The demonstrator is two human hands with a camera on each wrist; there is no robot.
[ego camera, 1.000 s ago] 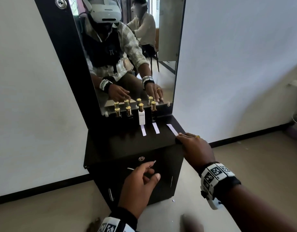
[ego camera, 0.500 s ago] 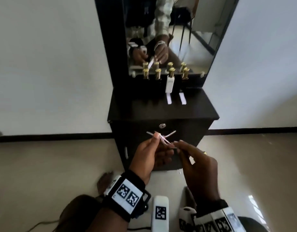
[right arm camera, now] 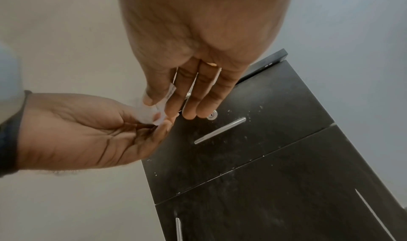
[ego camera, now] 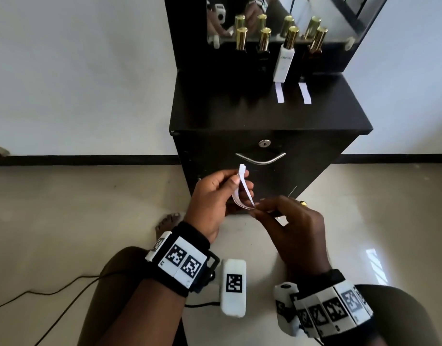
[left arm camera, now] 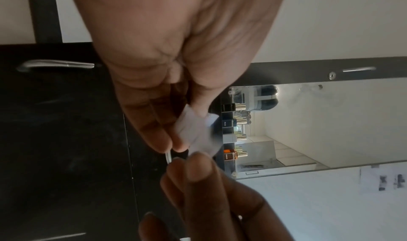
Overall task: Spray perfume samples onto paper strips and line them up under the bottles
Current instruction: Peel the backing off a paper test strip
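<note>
White paper strips (ego camera: 243,189), a small bent bundle, pinched at the centre of the head view, in front of the drawer. Left hand (ego camera: 215,196) at 9 o'clock of the bundle, thumb and curled fingers closed on the strips' upper ends. Right hand (ego camera: 289,228) at 5 o'clock of the bundle, thumb and forefinger nipping the lower ends, remaining fingers (right arm camera: 198,95) loosely straight, as seen from the right wrist. Tagged black-and-white bands (ego camera: 182,260) on both wrists, nearest the camera at 6 o'clock. Bare toes (ego camera: 168,221) on the pale floor (ego camera: 90,208) at 8 o'clock of the hands, a thin black cable (ego camera: 40,295) trailing farther left.

Beyond the hands at 12 o'clock, a black cabinet (ego camera: 239,116) with a curved metal drawer handle (ego camera: 261,158) and a round lock (ego camera: 264,143) just above it. On the cabinet top toward 1 o'clock, two flat strips: left laid strip (ego camera: 279,92) touching the foot of the white bottle (ego camera: 284,61), right laid strip (ego camera: 305,93) just below the amber bottle (ego camera: 314,49). Farther left along the back, two dark bottles (ego camera: 252,53), gold caps on all four, upright in a row. Behind them a mirror (ego camera: 339,18) doubling the caps, white wall (ego camera: 77,71) on either side.
</note>
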